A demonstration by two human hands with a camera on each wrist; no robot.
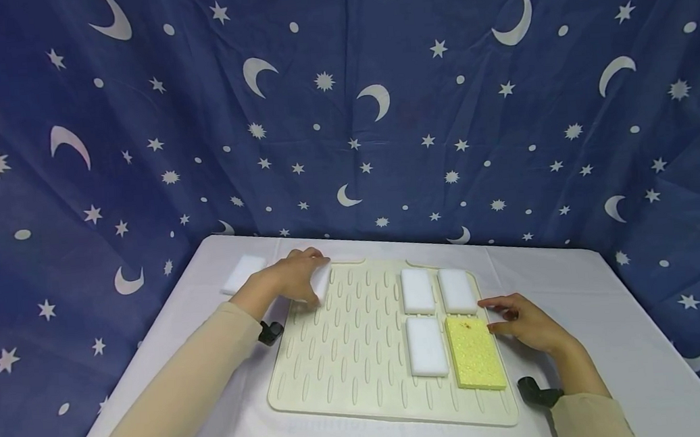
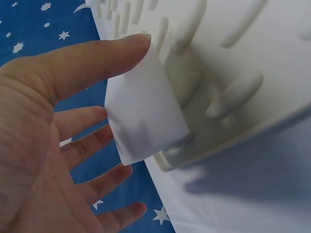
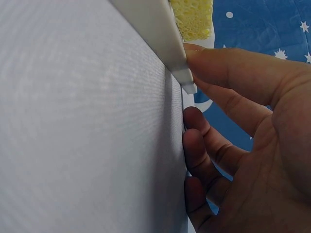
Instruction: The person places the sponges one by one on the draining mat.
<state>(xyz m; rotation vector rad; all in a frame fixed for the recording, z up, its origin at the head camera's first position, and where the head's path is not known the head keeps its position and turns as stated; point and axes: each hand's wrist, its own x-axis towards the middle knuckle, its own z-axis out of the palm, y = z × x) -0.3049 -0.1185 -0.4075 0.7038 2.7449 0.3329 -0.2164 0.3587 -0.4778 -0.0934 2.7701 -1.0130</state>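
Left hand [image 1: 290,277] grip pinching white sponge [image 1: 320,283] at mat [image 1: 347,354] corner, right hand [image 1: 524,321] relaxed.

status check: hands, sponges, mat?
Left hand pinches a white sponge at the mat's far-left corner. Right hand open, steadying the mat's right edge beside the yellow sponge. Nothing in the way.
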